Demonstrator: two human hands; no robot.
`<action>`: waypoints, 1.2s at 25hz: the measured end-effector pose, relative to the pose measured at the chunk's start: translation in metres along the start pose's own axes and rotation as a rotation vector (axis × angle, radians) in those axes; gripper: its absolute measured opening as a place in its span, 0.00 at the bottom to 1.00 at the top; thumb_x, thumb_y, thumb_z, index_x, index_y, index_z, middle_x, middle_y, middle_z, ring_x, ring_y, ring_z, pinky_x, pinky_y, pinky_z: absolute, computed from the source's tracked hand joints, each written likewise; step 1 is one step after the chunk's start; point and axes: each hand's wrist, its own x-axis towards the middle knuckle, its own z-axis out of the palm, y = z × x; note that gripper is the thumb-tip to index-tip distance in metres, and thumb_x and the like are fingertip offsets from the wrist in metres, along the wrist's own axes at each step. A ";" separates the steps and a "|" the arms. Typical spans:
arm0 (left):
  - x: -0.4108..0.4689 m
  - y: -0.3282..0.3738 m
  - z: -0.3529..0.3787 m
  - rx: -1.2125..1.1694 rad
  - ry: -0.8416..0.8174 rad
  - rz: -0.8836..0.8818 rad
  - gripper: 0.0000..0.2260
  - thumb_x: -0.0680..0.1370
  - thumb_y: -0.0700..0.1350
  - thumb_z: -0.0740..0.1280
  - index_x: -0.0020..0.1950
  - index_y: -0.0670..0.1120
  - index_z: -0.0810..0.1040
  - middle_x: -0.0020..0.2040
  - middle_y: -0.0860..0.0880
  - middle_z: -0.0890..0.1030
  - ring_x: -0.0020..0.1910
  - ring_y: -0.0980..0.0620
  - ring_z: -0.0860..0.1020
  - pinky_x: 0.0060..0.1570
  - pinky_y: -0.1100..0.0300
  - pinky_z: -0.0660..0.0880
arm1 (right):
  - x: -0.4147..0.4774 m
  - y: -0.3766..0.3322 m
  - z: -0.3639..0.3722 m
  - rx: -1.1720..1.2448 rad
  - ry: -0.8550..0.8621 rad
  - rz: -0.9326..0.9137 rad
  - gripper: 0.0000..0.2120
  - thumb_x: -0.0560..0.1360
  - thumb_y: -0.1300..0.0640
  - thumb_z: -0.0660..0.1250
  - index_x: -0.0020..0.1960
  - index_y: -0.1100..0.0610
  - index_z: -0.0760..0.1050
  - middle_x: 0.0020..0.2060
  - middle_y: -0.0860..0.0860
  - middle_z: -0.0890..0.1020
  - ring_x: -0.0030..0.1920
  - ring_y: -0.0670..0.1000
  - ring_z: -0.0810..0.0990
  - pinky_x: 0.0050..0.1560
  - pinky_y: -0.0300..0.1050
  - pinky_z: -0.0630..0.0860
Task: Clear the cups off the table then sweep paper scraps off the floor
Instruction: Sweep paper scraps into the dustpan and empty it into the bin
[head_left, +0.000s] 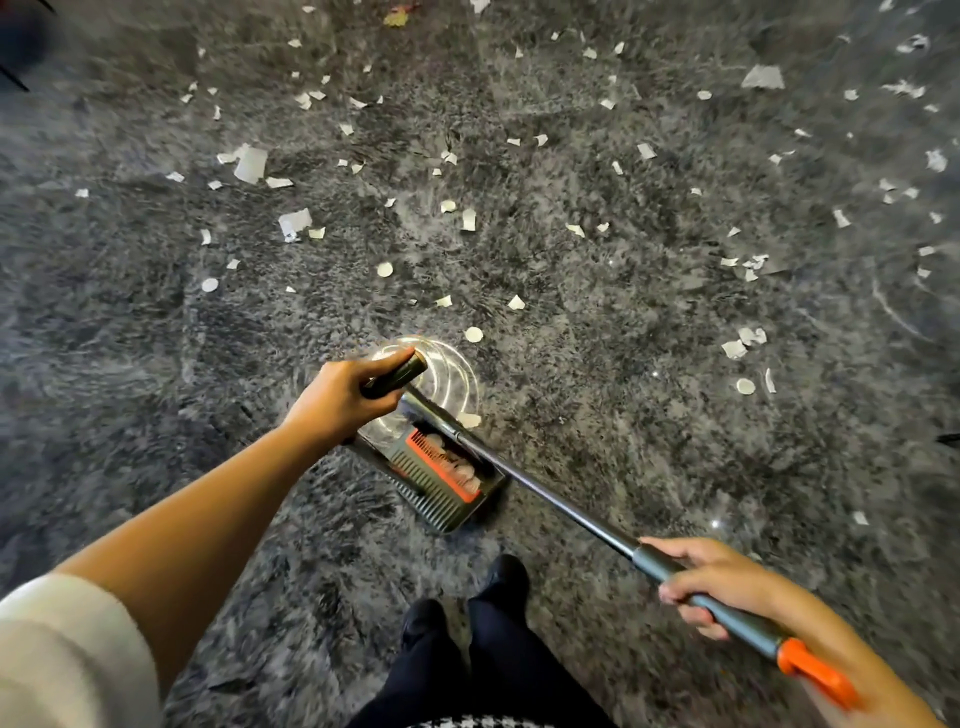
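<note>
Head view, left hand (337, 397) grips one dustpan (441, 483), right hand (717, 582) grips one broom (561, 506)

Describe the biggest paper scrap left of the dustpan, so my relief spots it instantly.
From the left hand on the dustpan handle, look far up the grey floor, slightly left. The scrap is a pale, tilted rectangle, clearly bigger than the bits beside it and than the crumpled piece nearer the hand.

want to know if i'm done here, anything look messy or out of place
Yes. White paper scraps lie strewn all over the dark floor, mostly beyond the dustpan, which holds only a few. The left hand grips the dustpan's handle and the right hand grips the broom pole; sweeping looks unfinished.
</note>
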 end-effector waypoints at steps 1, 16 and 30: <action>-0.004 -0.003 -0.001 0.004 -0.007 -0.003 0.29 0.73 0.41 0.72 0.67 0.63 0.67 0.43 0.55 0.81 0.29 0.75 0.69 0.34 0.74 0.68 | 0.000 -0.005 0.002 0.002 -0.009 -0.013 0.33 0.73 0.79 0.55 0.74 0.59 0.58 0.23 0.55 0.73 0.16 0.48 0.67 0.14 0.35 0.65; -0.082 -0.066 -0.091 -0.088 0.372 -0.326 0.28 0.72 0.40 0.72 0.69 0.59 0.70 0.41 0.48 0.83 0.30 0.69 0.71 0.39 0.56 0.74 | 0.064 -0.139 0.116 -0.426 0.040 -0.189 0.31 0.72 0.79 0.58 0.73 0.63 0.61 0.23 0.57 0.71 0.14 0.48 0.67 0.14 0.35 0.65; -0.229 -0.267 -0.317 -0.285 1.098 -0.766 0.26 0.74 0.41 0.70 0.70 0.56 0.70 0.52 0.47 0.83 0.40 0.57 0.75 0.36 0.63 0.68 | 0.143 -0.308 0.537 -0.691 -0.333 -0.237 0.13 0.74 0.77 0.52 0.44 0.62 0.67 0.28 0.57 0.68 0.13 0.47 0.66 0.14 0.31 0.63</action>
